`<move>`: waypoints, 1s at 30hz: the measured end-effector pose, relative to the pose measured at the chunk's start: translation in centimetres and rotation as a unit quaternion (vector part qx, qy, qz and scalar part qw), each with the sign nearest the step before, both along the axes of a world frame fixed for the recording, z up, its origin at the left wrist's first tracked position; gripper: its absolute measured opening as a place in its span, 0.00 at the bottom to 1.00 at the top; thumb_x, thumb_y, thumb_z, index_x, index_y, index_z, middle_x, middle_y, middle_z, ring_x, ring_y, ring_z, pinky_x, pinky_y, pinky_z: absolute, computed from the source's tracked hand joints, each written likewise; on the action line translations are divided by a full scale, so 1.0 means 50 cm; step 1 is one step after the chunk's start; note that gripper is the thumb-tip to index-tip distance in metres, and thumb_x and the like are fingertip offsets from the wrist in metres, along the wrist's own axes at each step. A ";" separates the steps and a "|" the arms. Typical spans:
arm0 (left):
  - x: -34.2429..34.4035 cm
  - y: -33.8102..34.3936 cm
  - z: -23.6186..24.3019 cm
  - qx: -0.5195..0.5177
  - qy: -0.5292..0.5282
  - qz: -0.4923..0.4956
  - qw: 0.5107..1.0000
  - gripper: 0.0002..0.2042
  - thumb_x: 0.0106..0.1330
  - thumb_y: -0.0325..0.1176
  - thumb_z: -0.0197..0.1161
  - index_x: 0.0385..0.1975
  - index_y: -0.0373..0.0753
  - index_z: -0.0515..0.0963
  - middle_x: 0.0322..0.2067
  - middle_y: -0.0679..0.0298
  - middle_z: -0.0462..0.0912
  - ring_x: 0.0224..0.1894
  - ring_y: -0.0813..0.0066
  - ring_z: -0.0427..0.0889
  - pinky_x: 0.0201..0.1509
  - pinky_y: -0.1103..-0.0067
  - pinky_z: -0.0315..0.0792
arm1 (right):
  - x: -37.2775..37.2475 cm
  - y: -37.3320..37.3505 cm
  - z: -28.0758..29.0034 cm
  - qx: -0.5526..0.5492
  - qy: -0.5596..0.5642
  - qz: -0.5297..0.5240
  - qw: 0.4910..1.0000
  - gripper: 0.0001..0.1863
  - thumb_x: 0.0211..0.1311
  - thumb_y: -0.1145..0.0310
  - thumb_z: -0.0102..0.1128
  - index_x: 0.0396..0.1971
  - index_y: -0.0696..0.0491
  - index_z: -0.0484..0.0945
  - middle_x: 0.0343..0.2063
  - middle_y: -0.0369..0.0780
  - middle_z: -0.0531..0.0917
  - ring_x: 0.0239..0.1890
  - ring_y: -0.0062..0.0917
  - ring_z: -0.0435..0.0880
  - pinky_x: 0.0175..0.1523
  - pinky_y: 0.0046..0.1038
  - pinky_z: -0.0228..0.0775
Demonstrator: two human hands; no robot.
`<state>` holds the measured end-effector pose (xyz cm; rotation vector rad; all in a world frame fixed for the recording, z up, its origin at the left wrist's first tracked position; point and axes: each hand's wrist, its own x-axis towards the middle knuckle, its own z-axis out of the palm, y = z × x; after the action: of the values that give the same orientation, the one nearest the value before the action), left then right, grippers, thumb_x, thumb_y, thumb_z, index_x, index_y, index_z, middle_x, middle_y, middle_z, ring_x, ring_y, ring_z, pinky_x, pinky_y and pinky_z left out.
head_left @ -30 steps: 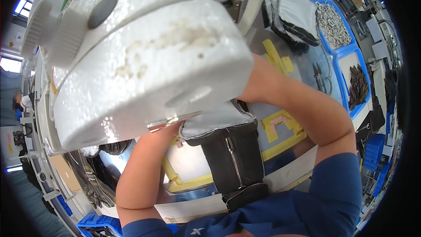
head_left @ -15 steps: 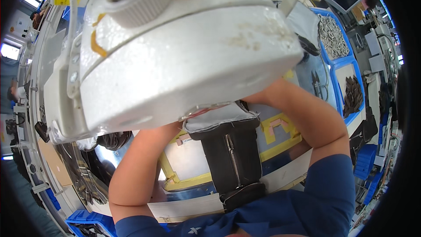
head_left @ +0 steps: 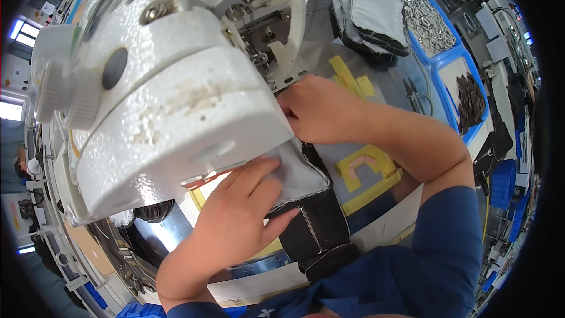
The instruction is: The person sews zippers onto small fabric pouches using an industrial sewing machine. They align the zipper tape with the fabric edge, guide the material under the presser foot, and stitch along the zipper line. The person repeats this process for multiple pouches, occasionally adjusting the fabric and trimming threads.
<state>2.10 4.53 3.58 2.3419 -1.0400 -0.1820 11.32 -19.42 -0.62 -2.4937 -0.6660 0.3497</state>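
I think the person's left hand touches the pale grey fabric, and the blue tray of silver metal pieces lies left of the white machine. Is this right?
Not quite: the blue tray of silver metal pieces lies right of the white machine, as the head view shows. The left hand does touch the pale grey fabric.

The grey worktable (head_left: 395, 78) bears a zipped black piece (head_left: 331, 221), yellow tape (head_left: 348, 76), snips (head_left: 414, 95), stacked panels (head_left: 378, 13) and blue trays (head_left: 442, 62).

Navy shirt (head_left: 388, 277) — short sleeves (head_left: 445, 224)
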 end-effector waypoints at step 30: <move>-0.001 -0.004 -0.003 0.147 0.007 -0.029 0.989 0.30 0.59 0.38 0.77 0.56 0.28 0.74 0.61 0.34 0.76 0.65 0.39 0.80 0.66 0.62 0.78 | -0.032 0.038 -0.014 0.080 -0.097 -0.001 0.992 0.13 0.60 0.71 0.61 0.43 0.50 0.88 0.38 0.47 0.90 0.42 0.49 0.88 0.46 0.45 0.81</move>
<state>2.03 4.32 3.44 2.5685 -1.1393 -0.3982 9.72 -17.53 -1.32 -2.3928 -0.7387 0.0489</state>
